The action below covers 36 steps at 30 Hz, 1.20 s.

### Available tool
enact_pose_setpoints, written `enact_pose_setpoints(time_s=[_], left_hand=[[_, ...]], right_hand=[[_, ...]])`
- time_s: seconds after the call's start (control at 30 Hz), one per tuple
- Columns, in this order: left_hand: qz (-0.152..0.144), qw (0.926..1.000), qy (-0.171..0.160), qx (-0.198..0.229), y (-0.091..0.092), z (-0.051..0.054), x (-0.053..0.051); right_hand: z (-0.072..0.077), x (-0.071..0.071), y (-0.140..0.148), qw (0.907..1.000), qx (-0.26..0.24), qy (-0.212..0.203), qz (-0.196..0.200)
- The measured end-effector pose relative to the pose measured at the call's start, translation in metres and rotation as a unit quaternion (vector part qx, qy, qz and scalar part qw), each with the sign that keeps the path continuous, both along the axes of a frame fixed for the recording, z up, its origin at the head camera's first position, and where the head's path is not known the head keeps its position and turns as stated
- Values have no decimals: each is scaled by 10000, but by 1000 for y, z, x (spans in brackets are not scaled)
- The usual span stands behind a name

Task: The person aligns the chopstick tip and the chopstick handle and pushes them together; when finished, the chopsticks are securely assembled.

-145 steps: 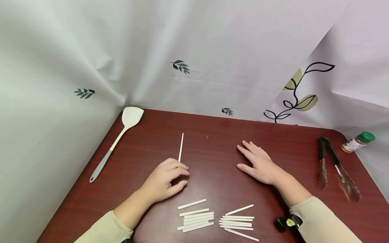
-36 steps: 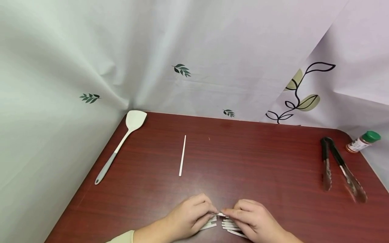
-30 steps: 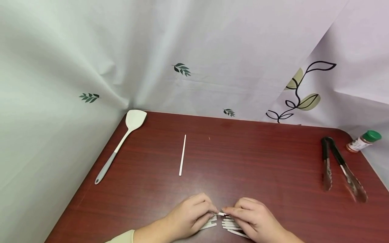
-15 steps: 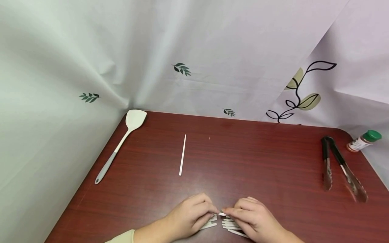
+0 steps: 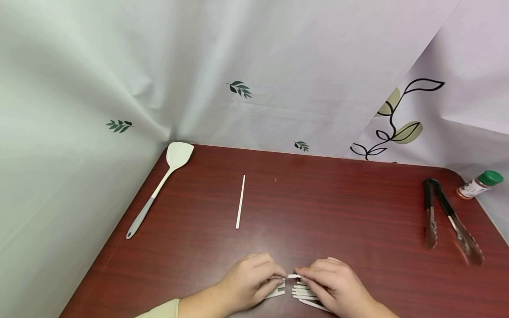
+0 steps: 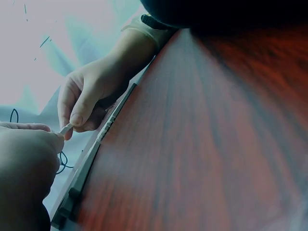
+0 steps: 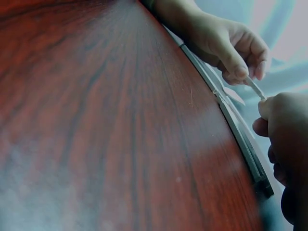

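Red table (image 5: 326,207) bears spatula (image 5: 162,182), tongs (image 5: 443,198), bottle (image 5: 474,188); left grip (image 5: 251,281) and right grip (image 5: 339,283) pinch 1 stick (image 5: 293,276).

No word, brand or number can be read. Dark print shows on the white label (image 5: 472,189) of the green-capped bottle (image 5: 480,184), well beyond the right hand (image 5: 336,282) and out to its right, by the far corner of the bench (image 5: 338,203); it is too small to make out.
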<state>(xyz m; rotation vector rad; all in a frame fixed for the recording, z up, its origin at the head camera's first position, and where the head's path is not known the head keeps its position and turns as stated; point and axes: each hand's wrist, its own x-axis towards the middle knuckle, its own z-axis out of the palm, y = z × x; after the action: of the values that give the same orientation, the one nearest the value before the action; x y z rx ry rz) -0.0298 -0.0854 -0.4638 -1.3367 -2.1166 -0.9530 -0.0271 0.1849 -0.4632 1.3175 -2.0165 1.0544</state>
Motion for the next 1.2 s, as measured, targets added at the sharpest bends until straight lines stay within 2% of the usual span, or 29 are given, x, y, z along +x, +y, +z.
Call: enact_pose_setpoints(time_s=[0.27, 0.53, 0.8, 1.0, 1.2], left_hand=[[52, 10000, 80, 14, 1, 0, 1], [-187, 9996, 187, 115, 3, 0, 0], [-346, 9991, -54, 226, 5, 1, 3], [-306, 9992, -146, 206, 5, 2, 4], [-221, 9996, -41, 184, 5, 2, 3]], right_hand=[[2, 2, -1, 9999, 24, 100, -21], [-1, 5, -1, 9999, 102, 64, -49], [-3, 9, -5, 9998, 41, -23, -192], [-4, 12, -7, 9995, -17, -153, -258], [5, 9, -9, 9995, -275, -65, -126]])
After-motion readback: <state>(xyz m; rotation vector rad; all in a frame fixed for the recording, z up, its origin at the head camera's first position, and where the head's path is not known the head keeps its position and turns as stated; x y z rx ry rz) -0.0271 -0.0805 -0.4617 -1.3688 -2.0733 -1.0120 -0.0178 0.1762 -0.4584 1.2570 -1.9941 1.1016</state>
